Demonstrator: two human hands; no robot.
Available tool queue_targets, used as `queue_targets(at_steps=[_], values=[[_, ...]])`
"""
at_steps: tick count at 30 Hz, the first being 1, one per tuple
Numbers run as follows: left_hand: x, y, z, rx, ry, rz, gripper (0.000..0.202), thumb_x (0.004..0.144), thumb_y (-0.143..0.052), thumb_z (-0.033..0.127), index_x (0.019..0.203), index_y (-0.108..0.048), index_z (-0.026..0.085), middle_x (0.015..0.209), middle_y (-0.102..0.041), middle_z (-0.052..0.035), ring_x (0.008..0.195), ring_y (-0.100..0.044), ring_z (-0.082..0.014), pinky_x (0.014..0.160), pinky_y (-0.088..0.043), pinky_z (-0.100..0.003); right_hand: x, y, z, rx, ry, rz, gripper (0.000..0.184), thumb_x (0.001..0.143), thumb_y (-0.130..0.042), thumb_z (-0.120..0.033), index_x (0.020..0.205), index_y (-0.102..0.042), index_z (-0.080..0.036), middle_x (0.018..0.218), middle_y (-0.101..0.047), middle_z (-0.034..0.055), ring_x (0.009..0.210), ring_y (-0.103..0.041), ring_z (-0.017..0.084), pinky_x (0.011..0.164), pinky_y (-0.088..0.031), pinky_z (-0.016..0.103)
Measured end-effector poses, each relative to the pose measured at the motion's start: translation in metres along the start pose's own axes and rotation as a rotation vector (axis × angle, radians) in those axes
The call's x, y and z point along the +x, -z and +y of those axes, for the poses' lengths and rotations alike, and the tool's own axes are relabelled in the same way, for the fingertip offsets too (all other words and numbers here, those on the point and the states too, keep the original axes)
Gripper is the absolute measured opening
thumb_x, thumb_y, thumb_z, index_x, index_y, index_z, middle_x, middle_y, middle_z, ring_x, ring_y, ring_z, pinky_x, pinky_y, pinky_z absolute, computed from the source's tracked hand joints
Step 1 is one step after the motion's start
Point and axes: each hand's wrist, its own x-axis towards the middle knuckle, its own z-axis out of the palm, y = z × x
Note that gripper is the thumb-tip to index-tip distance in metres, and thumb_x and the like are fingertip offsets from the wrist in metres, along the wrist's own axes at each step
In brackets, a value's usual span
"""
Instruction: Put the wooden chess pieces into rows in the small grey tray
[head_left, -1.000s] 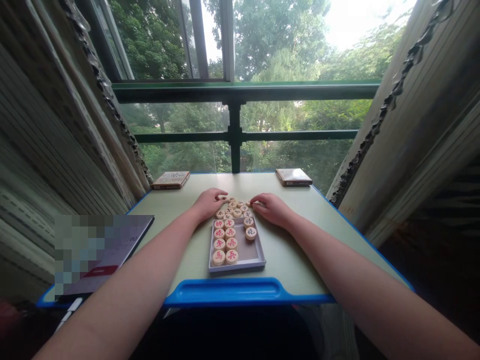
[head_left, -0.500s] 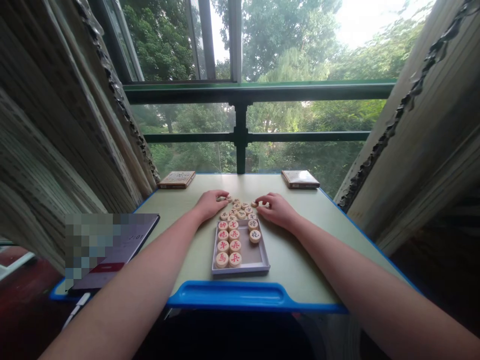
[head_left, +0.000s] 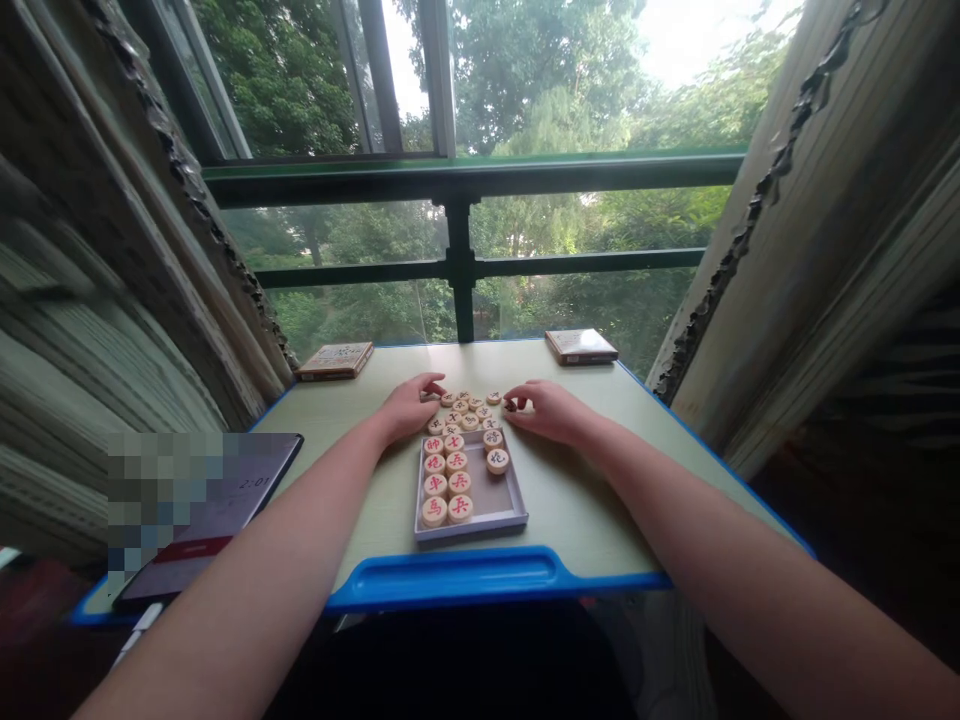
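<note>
Tray [head_left: 491, 497] lengthwise toward the window [head_left: 441, 80]

The eight pieces on the left in the box [head_left: 434, 512] are pale tan with red signs. The two pieces on the right in the box [head_left: 497, 462] are pale tan with black signs. The loose pieces [head_left: 469, 422] are pale tan too, with dark signs. The box [head_left: 469, 534] is a whitish purple. The table top [head_left: 577, 480] is pale yellow-green, and its edge [head_left: 454, 575] is bright blue. The cord [head_left: 142, 622] is white. The rail [head_left: 540, 177] is dark green, and the left curtain [head_left: 52, 290] has stripes.
</note>
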Motion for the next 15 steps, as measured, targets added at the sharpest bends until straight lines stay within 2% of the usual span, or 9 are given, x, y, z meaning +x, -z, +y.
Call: queue_targets(at_steps=[4,7,10,13,15], values=[[-0.004,0.006,0.004,-0.142,0.026,-0.134,0.072,0.065,-0.063,0.025,0.132,-0.039,0.017,0.127,-0.052,-0.0133,0.116,-0.050,-0.0231,0.093,-0.044,-0.033,0.000,-0.007,-0.005,0.060,0.018,0.005,0.024,0.077,-0.060,-0.032,0.096,-0.069,-0.020,0.085,-0.065,0.0054,0.070,-0.058,0.015,0.069,-0.045,0.025],[-0.007,0.010,0.007,-0.111,-0.003,-0.206,0.082,0.057,-0.074,0.036,0.131,-0.043,0.018,0.134,-0.045,-0.0139,0.125,-0.041,-0.0264,0.101,-0.037,-0.035,0.000,-0.008,-0.005,0.069,-0.006,0.004,0.025,0.078,-0.060,-0.033,0.097,-0.070,-0.020,0.084,-0.064,0.0057,0.069,-0.059,0.014,0.068,-0.045,0.025],[-0.010,0.011,0.011,-0.058,-0.007,-0.202,0.080,0.055,-0.076,0.040,0.127,-0.048,0.017,0.136,-0.043,-0.0131,0.126,-0.039,-0.0269,0.104,-0.034,-0.034,-0.001,-0.006,-0.005,0.068,-0.007,-0.009,0.027,0.078,-0.060,-0.034,0.099,-0.069,-0.020,0.084,-0.063,0.0057,0.069,-0.058,0.014,0.069,-0.045,0.025],[-0.010,0.007,0.013,-0.026,-0.008,-0.144,0.072,0.058,-0.073,0.040,0.123,-0.052,0.016,0.133,-0.048,-0.0129,0.122,-0.044,-0.0261,0.102,-0.035,-0.034,-0.001,-0.005,-0.006,0.071,0.001,-0.018,0.031,0.077,-0.060,-0.033,0.105,-0.066,-0.021,0.085,-0.063,0.0050,0.071,-0.058,0.014,0.071,-0.045,0.026],[-0.009,0.004,0.012,0.000,-0.003,-0.103,0.067,0.060,-0.072,0.041,0.119,-0.055,0.015,0.130,-0.051,-0.0129,0.119,-0.047,-0.0265,0.100,-0.037,-0.035,-0.001,-0.005,-0.005,0.078,0.009,-0.019,0.028,0.077,-0.060,-0.032,0.102,-0.066,-0.021,0.085,-0.063,0.0047,0.071,-0.057,0.014,0.070,-0.044,0.026]])
